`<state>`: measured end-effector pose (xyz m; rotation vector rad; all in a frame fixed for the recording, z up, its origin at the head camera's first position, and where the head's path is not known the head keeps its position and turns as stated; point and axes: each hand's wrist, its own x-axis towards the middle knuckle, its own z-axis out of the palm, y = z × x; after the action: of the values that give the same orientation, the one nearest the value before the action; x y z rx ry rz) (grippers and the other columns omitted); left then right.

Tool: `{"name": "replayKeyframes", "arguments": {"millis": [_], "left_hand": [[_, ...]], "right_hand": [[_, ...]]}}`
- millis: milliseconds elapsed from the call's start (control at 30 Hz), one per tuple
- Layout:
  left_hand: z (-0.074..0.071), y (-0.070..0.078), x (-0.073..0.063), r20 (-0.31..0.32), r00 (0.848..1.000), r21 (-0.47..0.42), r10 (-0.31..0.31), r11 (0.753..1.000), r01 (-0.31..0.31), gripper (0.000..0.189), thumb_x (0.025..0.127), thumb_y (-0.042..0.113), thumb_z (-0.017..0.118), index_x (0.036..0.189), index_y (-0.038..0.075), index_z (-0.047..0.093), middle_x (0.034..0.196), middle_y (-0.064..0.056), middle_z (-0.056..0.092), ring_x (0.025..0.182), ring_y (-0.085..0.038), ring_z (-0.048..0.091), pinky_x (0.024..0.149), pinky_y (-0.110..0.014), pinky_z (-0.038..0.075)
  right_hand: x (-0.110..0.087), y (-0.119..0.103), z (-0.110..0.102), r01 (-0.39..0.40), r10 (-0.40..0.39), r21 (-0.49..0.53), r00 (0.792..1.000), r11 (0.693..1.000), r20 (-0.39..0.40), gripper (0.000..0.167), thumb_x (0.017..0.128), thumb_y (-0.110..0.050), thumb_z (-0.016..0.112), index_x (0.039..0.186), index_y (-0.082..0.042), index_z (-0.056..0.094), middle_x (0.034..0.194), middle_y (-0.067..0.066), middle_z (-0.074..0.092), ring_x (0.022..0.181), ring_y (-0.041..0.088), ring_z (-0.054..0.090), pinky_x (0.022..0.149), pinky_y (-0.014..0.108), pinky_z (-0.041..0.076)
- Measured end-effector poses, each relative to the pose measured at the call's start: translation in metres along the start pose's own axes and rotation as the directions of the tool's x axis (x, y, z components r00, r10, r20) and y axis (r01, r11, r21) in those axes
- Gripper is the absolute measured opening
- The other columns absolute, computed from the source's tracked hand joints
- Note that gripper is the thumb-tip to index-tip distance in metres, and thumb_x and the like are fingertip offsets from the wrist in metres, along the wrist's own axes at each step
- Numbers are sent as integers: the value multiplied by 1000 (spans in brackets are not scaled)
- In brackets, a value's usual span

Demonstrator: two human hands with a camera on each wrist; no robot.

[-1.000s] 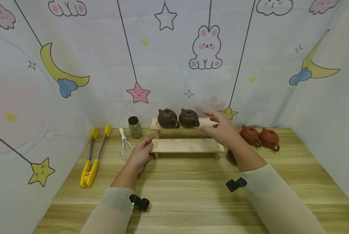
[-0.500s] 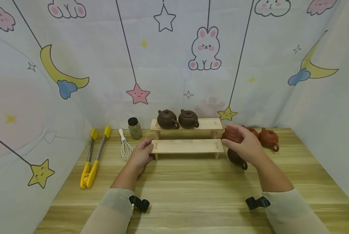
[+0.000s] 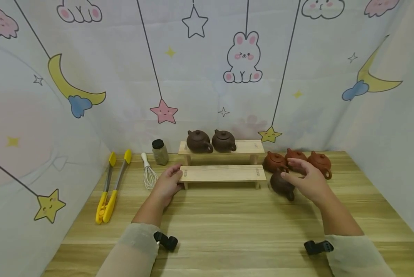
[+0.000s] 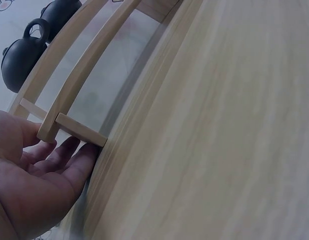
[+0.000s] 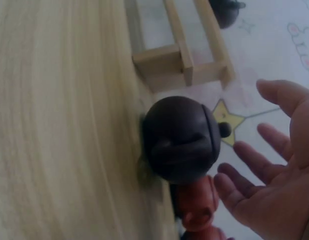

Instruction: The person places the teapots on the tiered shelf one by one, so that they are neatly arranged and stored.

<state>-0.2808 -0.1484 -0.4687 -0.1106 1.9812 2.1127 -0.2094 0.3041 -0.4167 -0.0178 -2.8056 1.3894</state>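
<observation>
My left hand holds the left end of the lower step of a pale wooden two-step stand; in the left wrist view the thumb lies by the board and the fingers sit beside its leg. Two dark brown teapots stand side by side on the upper step. My right hand, fingers spread, hovers at another dark brown teapot on the table, right of the stand. The right wrist view shows a gap between that teapot and the fingers.
Several reddish-brown teapots cluster behind the right hand, one partly hidden. On the left lie yellow-handled tongs and a whisk, with a black-lidded jar behind. A patterned cloth hangs around the table.
My right hand has moved from beside the upper step's teapots down and right to the dark teapot on the table. The left hand has stayed at the stand's end.
</observation>
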Motion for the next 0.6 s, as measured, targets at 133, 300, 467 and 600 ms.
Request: {"name": "replayKeyframes", "arguments": {"millis": [133,300,467,600], "left_hand": [[0,0,1,-3,1000,-3,0,1000,0,53,117,13,39,168,3,30,167,-25,33,158,-42,37,128,-60,37],[0,0,0,0,1000,-12,6,1000,-6,53,117,12,39,167,2,29,167,-26,33,158,-43,36,128,-60,36],[1,1,-2,5,1000,-12,11,1000,-11,53,117,12,38,167,1,28,167,-27,32,158,-44,35,128,-60,36],[1,2,-2,9,1000,-7,11,1000,-11,53,117,12,38,168,1,28,168,-26,32,158,-44,35,128,-60,35]], "right_hand": [[3,7,0,-29,29,-1,1000,1000,13,84,101,-52,73,166,-13,38,168,22,42,154,48,41,117,72,42],[7,14,3,-49,49,-2,998,999,28,85,99,-51,76,165,-11,39,167,24,42,154,49,40,119,69,42],[9,21,8,-56,55,5,996,998,63,84,98,-47,79,163,-9,41,166,25,42,150,49,46,109,55,57],[10,27,10,-50,52,-31,995,998,86,86,97,-46,80,163,-8,41,163,28,45,144,49,52,99,45,61]]}}
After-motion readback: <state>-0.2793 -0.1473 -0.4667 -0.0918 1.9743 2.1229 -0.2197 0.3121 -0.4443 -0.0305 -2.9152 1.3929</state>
